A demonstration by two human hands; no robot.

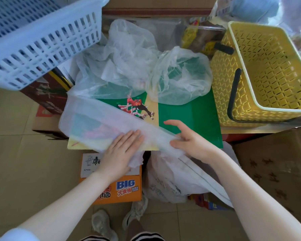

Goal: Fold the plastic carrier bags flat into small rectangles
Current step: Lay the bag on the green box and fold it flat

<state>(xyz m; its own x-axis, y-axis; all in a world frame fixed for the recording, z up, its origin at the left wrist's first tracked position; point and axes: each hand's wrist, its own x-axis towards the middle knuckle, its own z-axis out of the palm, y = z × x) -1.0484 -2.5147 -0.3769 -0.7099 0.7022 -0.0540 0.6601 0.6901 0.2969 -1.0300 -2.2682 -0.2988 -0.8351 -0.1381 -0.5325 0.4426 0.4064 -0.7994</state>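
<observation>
Thin translucent white plastic carrier bag (101,124), already folded into a long strip, is being held down on the green printed board (189,115) serving as bench top. Long axis is running upper-L to lower-R, diagonal to the person. L hand (123,150) is lying flat on the strip near its middle, fingers (134,136) straight and together, pressing, nothing gripped. R hand (188,141) is placed at the strip's lower-R end; thumb and inner fingers seem to be pinching the edge, index raised clear. Free length is lying up-left, away from the R hand, so the R end is judged nearer for folding over toward the L hand. Two crumpled clear plastic bags (179,75) are waiting behind, beside the yellow lattice plastic basket (268,70).
</observation>
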